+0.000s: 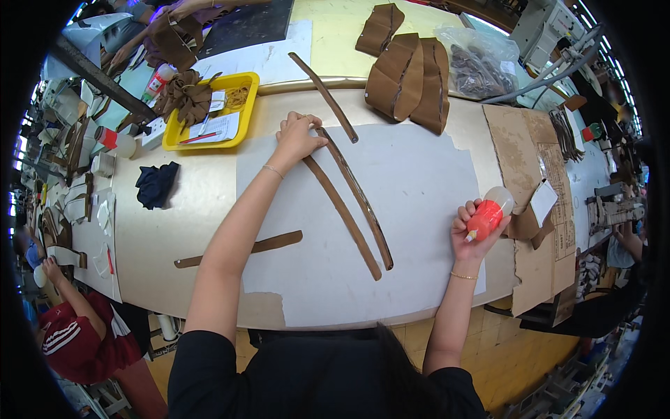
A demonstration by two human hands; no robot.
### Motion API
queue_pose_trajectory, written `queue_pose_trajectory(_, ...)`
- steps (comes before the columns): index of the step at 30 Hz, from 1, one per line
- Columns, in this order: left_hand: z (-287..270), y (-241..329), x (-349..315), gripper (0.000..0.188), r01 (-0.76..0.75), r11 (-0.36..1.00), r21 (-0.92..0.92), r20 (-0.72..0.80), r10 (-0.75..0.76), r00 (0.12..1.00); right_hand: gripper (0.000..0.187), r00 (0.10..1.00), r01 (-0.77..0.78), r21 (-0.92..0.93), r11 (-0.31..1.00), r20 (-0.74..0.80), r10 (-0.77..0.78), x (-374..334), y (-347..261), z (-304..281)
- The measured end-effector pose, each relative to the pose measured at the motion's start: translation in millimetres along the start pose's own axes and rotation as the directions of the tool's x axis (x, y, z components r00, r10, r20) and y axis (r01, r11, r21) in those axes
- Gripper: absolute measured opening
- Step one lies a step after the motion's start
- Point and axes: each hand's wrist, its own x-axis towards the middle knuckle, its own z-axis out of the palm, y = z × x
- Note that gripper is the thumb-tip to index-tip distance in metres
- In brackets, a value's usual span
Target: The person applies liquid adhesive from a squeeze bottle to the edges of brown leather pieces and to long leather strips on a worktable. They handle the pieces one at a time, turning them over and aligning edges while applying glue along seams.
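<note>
Left hand (299,136) touching a glossy brown strip (354,186), right hand (466,230) gripping a squeeze bottle (490,213).
The strip lies between the counter (164,234)'s far and near edges, the bottle's held toward its right edge; whether the left grip pinches, I can't tell.

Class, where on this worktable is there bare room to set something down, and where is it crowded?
Bare: the sheet between paired strips and bottle; the table between navy cloth and crosswise strip. Crowded: around the left hand and inside the tray.
</note>
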Motion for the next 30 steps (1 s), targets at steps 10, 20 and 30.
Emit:
queue_pose_trajectory(10,-2.5,2.4,4.0,0.035,-0.067,0.998,-0.005,-0.014,0.067,0.998,0.072,1.000,-0.018,-0.004,1.000,0.000,0.018,0.4,1.3,1.2)
queue_pose_trajectory(20,-5.8,2.9,4.1,0.053,-0.139,0.832,-0.538,-0.019,0.153,0.988,0.071,1.000,-0.020,0.018,1.000,-0.007,0.020,1.7,2.9,-0.9)
queue_pose_trajectory(30,-77.2,-43.2,143.6,0.070,-0.125,0.788,-0.603,-0.160,0.034,0.986,0.069,0.999,0.011,0.013,1.000,-0.053,-0.010,6.8,3.2,-0.5)
